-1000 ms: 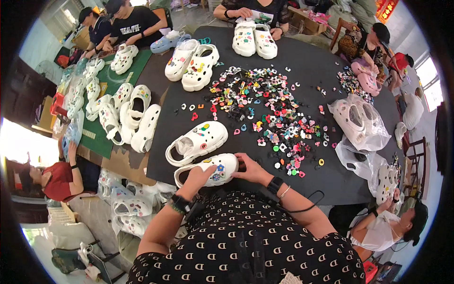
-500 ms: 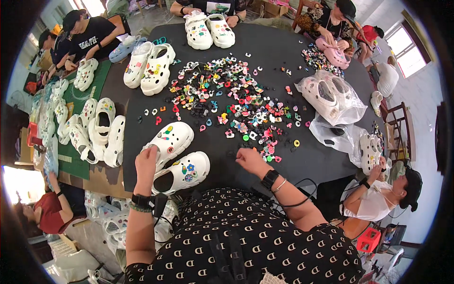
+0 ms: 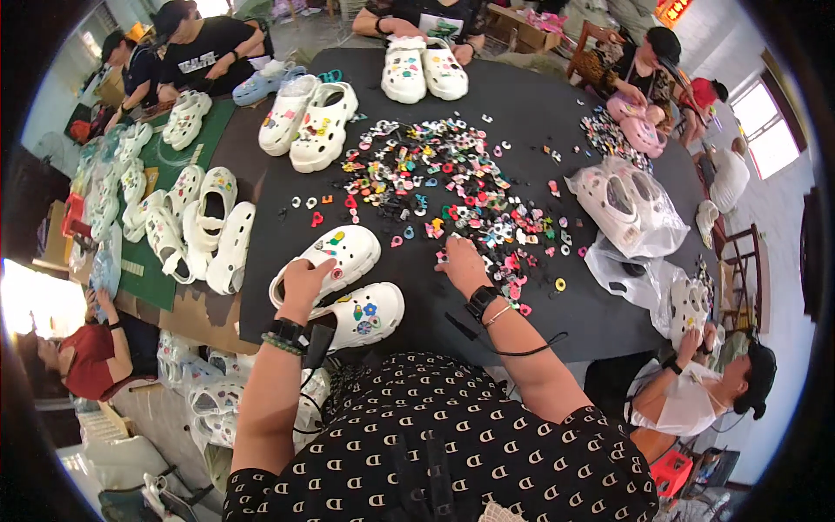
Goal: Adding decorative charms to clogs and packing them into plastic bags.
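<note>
On the near left of the black table lies a pair of white clogs with colourful charms set in their tops. My left hand [image 3: 304,284] grips the farther clog [image 3: 348,250] at its foot opening. Beside it, the nearer clog [image 3: 372,315] lies close to my left wrist. My right hand [image 3: 464,264] reaches to the near edge of a large pile of small mixed charms [image 3: 435,165]. Its fingers are bent down among the charms, and what they pinch is too small to make out.
More white clogs [image 3: 323,126] stand at the far left, with others on a green mat [image 3: 156,278]. Plastic-wrapped white clogs [image 3: 622,204] lie to the right. Co-workers sit around the table, one handling a pink clog [image 3: 639,130]. A yellow ring-shaped charm [image 3: 560,284] lies apart.
My right hand has moved forward from the near table edge to the charms. My left hand has shifted from the clog's heel end onto its opening. The whole view has shifted slightly.
</note>
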The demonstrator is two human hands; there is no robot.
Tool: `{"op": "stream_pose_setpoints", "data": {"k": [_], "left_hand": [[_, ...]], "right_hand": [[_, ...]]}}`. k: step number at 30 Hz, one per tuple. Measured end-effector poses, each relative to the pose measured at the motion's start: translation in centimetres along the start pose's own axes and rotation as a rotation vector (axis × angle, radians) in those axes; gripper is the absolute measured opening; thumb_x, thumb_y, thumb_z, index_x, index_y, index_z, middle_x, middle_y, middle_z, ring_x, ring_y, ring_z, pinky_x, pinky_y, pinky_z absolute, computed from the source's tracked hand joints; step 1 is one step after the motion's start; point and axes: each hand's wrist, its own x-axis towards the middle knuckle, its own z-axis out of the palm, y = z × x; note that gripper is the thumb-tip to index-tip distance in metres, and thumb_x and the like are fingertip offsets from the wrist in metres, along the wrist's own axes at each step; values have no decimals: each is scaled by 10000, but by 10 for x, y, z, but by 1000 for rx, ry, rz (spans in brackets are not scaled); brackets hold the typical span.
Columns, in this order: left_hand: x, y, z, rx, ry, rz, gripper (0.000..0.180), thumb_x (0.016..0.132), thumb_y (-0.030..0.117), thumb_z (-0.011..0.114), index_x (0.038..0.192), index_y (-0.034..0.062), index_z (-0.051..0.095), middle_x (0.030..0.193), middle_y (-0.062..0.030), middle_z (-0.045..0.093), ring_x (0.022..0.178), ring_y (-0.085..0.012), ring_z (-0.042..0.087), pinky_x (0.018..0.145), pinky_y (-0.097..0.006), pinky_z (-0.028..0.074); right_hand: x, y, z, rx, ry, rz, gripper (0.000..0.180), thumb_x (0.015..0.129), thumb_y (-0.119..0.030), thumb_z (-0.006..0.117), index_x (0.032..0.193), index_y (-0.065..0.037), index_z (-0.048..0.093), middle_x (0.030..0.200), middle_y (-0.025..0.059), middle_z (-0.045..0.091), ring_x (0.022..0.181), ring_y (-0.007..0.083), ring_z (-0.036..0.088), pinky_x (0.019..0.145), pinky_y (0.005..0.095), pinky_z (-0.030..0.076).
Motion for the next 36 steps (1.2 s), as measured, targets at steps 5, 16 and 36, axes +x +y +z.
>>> {"op": "stream_pose_setpoints", "data": {"k": [5, 16, 36], "left_hand": [[-9, -5, 22, -328, 39, -47, 313, 763, 208, 769, 639, -10, 581, 582, 4, 496, 555, -73, 413, 503, -307, 334], [5, -14, 18, -266, 21, -76, 392, 722, 280, 778, 616, -32, 565, 546, -67, 533, 501, -128, 470, 488, -319, 383], [9, -19, 20, -309, -7, -73, 383, 711, 307, 777, 710, -54, 651, 625, -112, 634, 562, -148, 586, 538, -313, 459]], "right_hand": [[5, 16, 3, 28, -119, 30, 366, 714, -138, 757, 965, 18, 542, 979, 236, 581, 946, 405, 582, 798, 472, 478], [27, -12, -16, 182, -12, -105, 143, 853, -134, 614, 900, 0, 604, 822, 164, 655, 772, 304, 651, 692, 422, 512], [67, -140, 0, 315, -298, -248, 196, 733, -128, 734, 864, -37, 619, 897, 124, 594, 832, 293, 605, 709, 408, 492]]}}
